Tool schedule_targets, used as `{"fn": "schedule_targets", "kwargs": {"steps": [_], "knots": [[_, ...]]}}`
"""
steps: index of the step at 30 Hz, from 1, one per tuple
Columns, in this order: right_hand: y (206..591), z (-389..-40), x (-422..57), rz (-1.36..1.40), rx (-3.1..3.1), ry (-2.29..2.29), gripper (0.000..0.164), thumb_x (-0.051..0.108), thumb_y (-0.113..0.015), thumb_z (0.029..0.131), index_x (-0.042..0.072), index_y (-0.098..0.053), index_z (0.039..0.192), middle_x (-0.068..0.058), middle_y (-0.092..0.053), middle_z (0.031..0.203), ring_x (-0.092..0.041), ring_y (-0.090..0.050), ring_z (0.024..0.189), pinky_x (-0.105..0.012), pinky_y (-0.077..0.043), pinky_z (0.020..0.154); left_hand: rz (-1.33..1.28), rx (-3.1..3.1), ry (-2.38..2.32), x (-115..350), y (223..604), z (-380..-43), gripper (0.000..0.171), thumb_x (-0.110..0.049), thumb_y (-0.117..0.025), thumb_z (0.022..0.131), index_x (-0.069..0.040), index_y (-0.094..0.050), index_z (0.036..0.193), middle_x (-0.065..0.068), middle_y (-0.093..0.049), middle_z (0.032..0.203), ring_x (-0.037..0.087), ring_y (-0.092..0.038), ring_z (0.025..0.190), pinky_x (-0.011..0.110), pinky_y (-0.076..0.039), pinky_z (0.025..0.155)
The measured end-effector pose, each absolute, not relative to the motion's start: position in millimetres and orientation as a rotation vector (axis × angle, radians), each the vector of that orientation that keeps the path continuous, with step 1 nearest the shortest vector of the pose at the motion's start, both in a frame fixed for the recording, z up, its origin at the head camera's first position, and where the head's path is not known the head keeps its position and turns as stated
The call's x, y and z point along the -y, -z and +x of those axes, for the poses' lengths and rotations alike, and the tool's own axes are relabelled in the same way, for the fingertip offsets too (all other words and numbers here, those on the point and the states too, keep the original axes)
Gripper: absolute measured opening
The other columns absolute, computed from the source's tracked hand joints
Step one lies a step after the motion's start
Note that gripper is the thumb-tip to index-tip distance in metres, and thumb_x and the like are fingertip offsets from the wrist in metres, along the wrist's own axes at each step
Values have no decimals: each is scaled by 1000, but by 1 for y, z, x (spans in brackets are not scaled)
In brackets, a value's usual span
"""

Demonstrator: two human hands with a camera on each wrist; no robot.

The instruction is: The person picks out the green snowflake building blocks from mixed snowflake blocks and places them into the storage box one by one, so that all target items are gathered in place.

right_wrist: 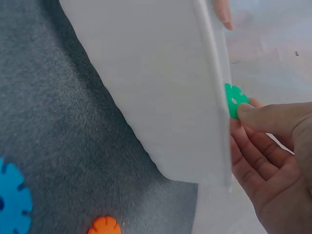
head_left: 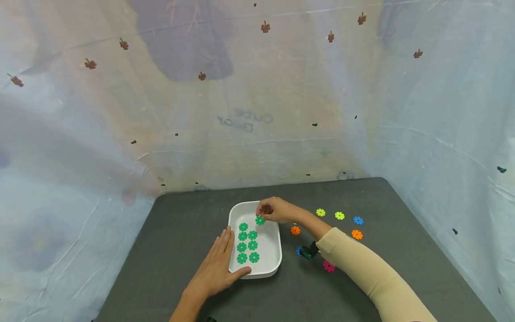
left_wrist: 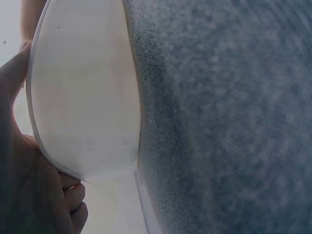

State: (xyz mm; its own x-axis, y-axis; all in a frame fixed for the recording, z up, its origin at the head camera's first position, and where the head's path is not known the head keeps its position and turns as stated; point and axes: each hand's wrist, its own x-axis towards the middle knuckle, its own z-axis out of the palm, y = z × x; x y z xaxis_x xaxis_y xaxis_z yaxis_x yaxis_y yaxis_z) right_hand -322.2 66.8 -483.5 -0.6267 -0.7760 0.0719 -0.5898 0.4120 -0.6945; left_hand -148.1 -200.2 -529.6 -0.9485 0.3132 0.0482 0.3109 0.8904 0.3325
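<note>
A white tray [head_left: 267, 255] stands on the table with several green notched discs [head_left: 252, 245] laid in two columns inside. My right hand [head_left: 277, 209] reaches over the tray's far right part and pinches another green disc [right_wrist: 235, 100] between thumb and fingers. In the right wrist view, part of that disc is hidden behind the tray wall. My left hand [head_left: 219, 264] rests against the tray's left side with its fingers extended, and its thumb lies on the near rim. The left wrist view shows the tray's outer wall [left_wrist: 87, 97] beside this hand.
Right of the tray, loose discs lie on the dark table [head_left: 193, 232]: yellow [head_left: 339, 215], blue [head_left: 358, 220], orange [head_left: 356, 234] and pink [head_left: 328, 266]. Part of this area is hidden by the right forearm. A pale sheet [head_left: 249, 156] hangs behind the table.
</note>
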Motion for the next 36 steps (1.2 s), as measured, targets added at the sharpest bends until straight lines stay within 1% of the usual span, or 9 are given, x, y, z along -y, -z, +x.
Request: {"fn": "schedule_targets", "kwargs": {"steps": [7,15,18,22,26,31,36], "knots": [[485,-326,-50,-1147,-2413,959,12,4,-73,102,7,-76,113,-2,-73,103,-10,-67,93,-29,-60,86,511,-3045,-542,200,529,-148,120,-75,-67,93,-3,-10,172,15,-4,180,33,-8,167,54,-14,135],[489,-331,-37,-1126,-2417,909,11,2,-74,101,3,-76,112,-7,-73,101,-14,-65,88,-27,-57,80,513,-3055,-551,201,530,-148,120,-75,-67,93,-2,-13,172,15,-6,180,33,-9,167,55,-16,134],[489,-332,-32,-1115,-2428,880,10,1,-74,101,3,-76,111,-8,-73,100,-14,-64,88,-28,-57,79,512,-3052,-551,201,530,-148,120,-75,-67,93,-2,-13,172,15,-5,180,33,-9,167,56,-16,134],[491,-335,-27,-1088,-2441,844,10,0,-75,99,4,-76,108,-6,-73,100,-12,-63,87,-28,-57,79,511,-3050,-555,201,530,-148,120,-75,-67,93,-2,-14,171,16,-6,180,33,-9,167,56,-16,134],[494,-338,-22,-1074,-2450,805,9,0,-75,99,3,-76,107,-6,-72,98,-10,-61,84,-25,-55,76,511,-3043,-558,201,531,-148,119,-75,-67,94,-1,-14,171,15,-6,180,32,-8,167,55,-14,135],[496,-340,-18,-1074,-2465,766,8,0,-75,99,2,-76,106,-5,-71,95,-11,-60,82,-26,-54,73,511,-3044,-546,201,531,-148,119,-74,-67,94,-2,-12,172,15,-5,180,33,-8,167,55,-14,135],[499,-341,-16,-1073,-2485,729,8,0,-75,99,3,-76,106,1,-67,89,-10,-59,79,-26,-51,71,505,-3041,-548,201,530,-148,119,-75,-67,94,-3,-12,172,15,-4,181,32,-8,167,55,-14,135]]}}
